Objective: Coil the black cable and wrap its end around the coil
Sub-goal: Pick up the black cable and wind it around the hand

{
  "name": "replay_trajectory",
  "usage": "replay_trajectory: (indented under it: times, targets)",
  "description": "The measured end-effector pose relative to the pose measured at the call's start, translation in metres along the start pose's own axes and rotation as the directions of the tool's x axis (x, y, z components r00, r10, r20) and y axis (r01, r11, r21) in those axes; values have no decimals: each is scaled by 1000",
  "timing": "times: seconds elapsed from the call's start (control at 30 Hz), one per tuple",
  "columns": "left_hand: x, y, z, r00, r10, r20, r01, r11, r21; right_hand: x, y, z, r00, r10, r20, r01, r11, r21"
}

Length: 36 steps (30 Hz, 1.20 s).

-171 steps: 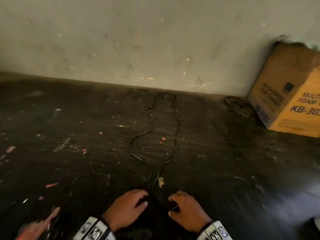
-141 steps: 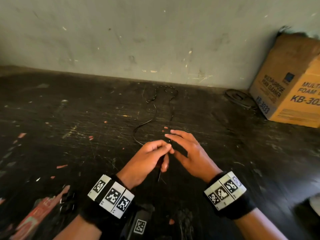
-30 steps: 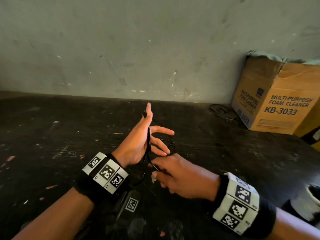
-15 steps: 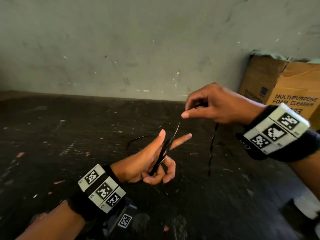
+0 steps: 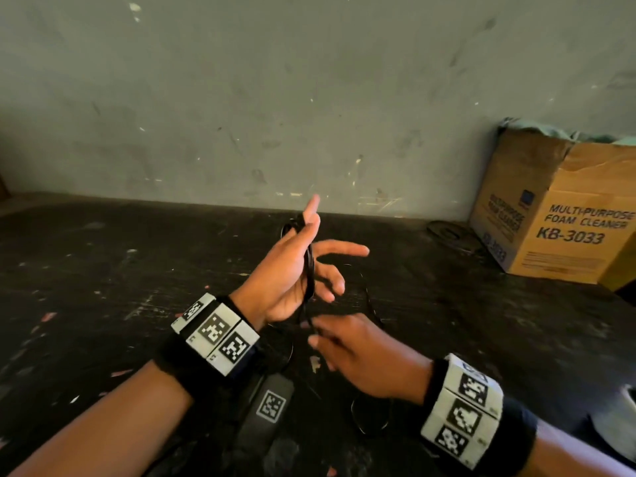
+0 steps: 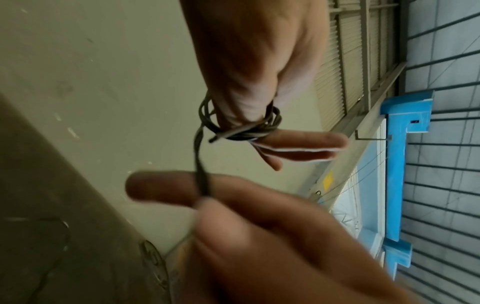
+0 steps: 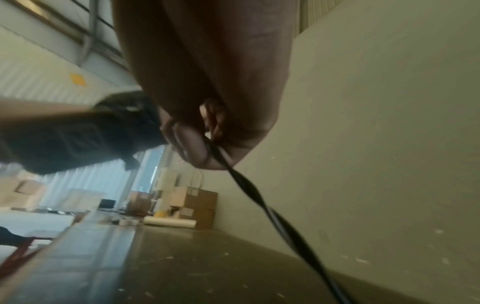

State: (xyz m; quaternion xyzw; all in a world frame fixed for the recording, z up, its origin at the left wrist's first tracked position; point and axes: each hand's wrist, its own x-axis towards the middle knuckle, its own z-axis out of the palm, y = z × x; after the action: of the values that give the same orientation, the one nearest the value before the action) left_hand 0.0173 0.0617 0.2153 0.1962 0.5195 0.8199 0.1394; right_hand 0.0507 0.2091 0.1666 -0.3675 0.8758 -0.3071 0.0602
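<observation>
The black cable [image 5: 310, 270] is looped a few turns round my raised left hand [image 5: 323, 242], between the upright thumb and the spread fingers. In the left wrist view the loops [image 6: 241, 128] sit at the base of the thumb, and the fingers [image 6: 298, 144] lie straight. Just below it, my right hand [image 5: 320, 333] pinches the free run of cable; the right wrist view shows the pinch [image 7: 211, 144] with the cable [image 7: 272, 216] trailing away down to the right. Slack cable [image 5: 370, 304] hangs toward the dark tabletop [image 5: 103, 270].
A cardboard box [image 5: 564, 215] marked foam cleaner stands at the back right against the grey wall [image 5: 309, 98], with a flat dark ring [image 5: 451, 234] beside it. A black device with a square marker [image 5: 268, 407] lies under my wrists.
My right hand has come down from high on the right to just below the left hand, bringing the cable with it. The left hand has turned its thumb upward.
</observation>
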Motion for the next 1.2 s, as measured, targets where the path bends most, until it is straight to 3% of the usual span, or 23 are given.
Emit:
replay_trajectory:
  times: [0.2,0.37,0.5,0.67,0.73,0.93,1.03,1.2]
  targets:
    - [0,-7,-10,1000,-14,-14,17,983,183,-16,-39,-27,999,-3,-38,0,997,-80]
    - [-14,-23,-13,982,-169,82,112,876,470,-20,-59,-79,998,-59,-4,57,973,-223]
    - [-24,-33,-16,907,-336,255,219,891,397,-12,-58,-127,990,-131,-42,108,932,-347]
    - [-32,-18,-8,844,-318,432,204,935,289,6,-21,-152,964,-196,-181,113,915,-387]
    - [-33,-9,-3,848,-269,457,177,956,235,11,0,-137,957,-189,-222,98,925,-367]
    - [-24,8,0,927,-45,373,67,997,-46,13,18,-62,944,-128,-304,101,990,-103]
    - [-15,17,4,968,44,248,2,984,-180,13,5,-39,965,-72,-254,77,997,8]
    - [-1,20,8,996,53,65,-44,989,-140,12,-19,-27,990,14,-143,2,994,110]
